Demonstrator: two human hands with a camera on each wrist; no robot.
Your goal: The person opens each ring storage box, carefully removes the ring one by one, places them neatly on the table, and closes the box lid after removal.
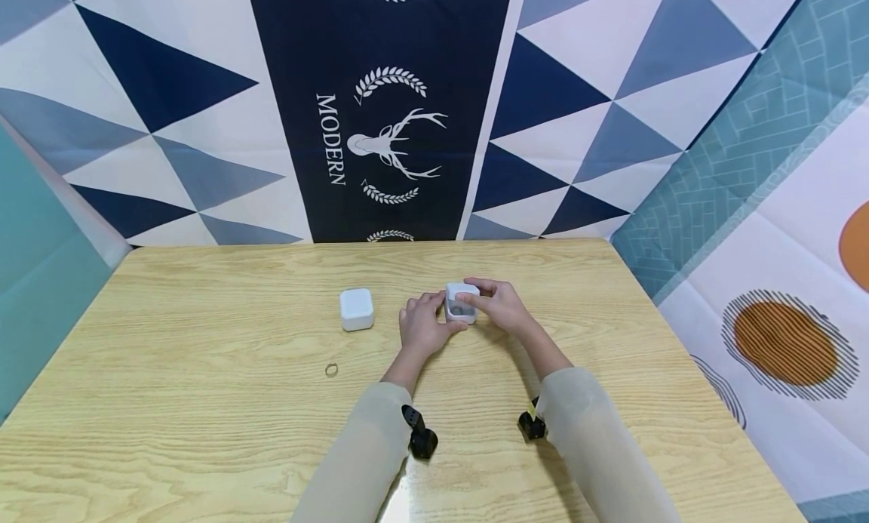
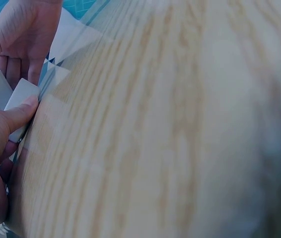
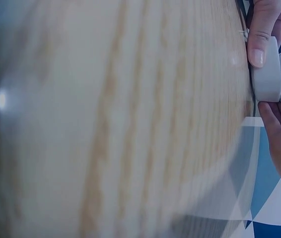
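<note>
A small white box [image 1: 460,320] with rounded corners stands toward the back of the wooden table, its lid [image 1: 463,287] raised and its greyish inside showing. My left hand [image 1: 422,328] grips the box from the left, thumb at the front wall and fingers along the side. In the left wrist view that thumb presses on the white wall of the box [image 2: 25,91]. From the right, my right hand [image 1: 501,308] pinches the raised lid between thumb and fingers. Left of the hands sits a second white box [image 1: 356,309], closed. A thin ring [image 1: 331,370] lies nearer me.
The light wooden table [image 1: 204,402] runs back to a wall hanging [image 1: 380,130] with triangles and a deer head. Patterned cloth [image 1: 767,244] hangs along the right side. Small black wrist cameras [image 1: 423,442] are strapped at both sleeves.
</note>
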